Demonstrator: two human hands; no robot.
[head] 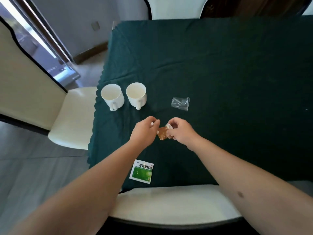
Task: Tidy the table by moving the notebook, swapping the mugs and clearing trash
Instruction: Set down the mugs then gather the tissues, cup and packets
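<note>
While both mugs (123, 97) stand at the table's (237, 73) left edge, I clear trash: my right hand (179, 133) pinches a brown wrapper (163, 134), my left hand (145, 131) a white scrap (152, 123). Next, gather the green sachet (142, 172) near the front edge. No notebook shows.

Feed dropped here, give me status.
Both hands pinching the brown wrapper above the table. Mugs side by side. Clear cup tipped over, green sachet uncollected.

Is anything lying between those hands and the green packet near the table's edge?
Nothing visible. The green packet lies flat on bare tablecloth, nearer the person than both hands. The left hand and right hand are busy with a small brown wrapper; only cloth separates them from the packet.
</note>
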